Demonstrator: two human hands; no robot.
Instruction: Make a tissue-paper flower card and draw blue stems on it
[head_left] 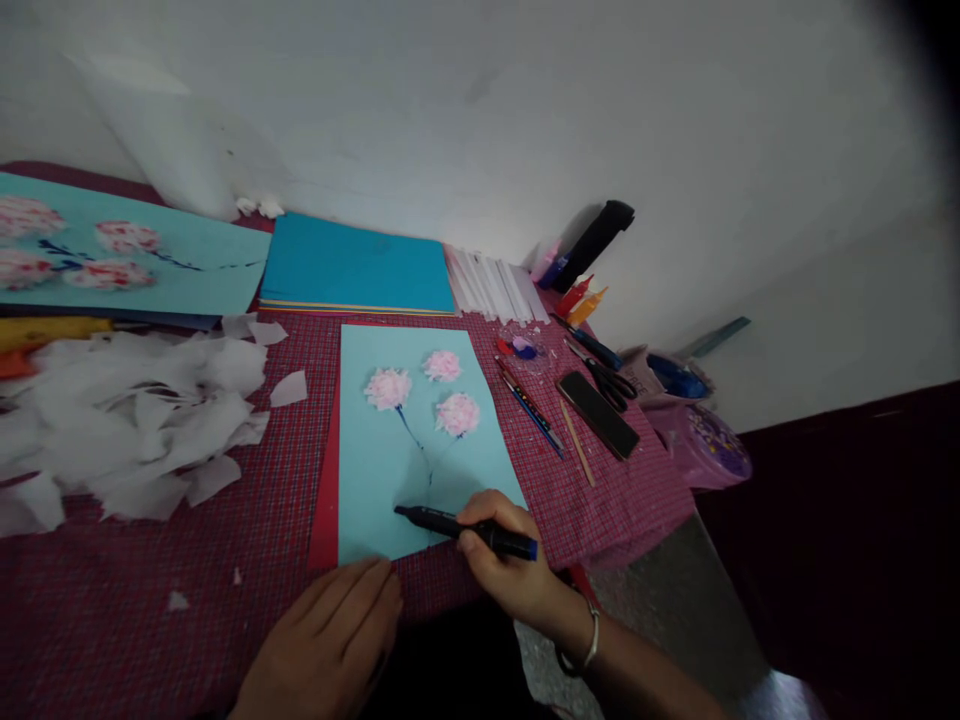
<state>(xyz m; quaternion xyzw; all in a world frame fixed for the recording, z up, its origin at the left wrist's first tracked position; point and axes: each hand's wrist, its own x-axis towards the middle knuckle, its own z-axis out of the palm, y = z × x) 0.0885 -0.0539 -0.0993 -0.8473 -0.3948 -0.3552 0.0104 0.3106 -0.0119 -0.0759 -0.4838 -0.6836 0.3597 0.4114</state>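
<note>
My right hand (506,550) is closed around a dark marker (442,520) with a blue end. Its tip is over the lower part of a light blue sheet (382,460); whether it touches the paper I cannot tell. Three fluffy pink flowers (388,388) are on that sheet, and thin dark blue stem lines run down from them. Under its left edge shows a red sheet (325,510). My left hand (330,635) lies flat at the sheet's near edge, fingers extended together, with nothing visible in it.
Torn white paper (142,420) is heaped at left, below another flower picture (217,255). Behind are stacked blue sheets (360,265) and white strips (491,285). To the right lie paintbrushes (531,408), a phone (598,413), scissors (607,380) and a paint palette (521,345).
</note>
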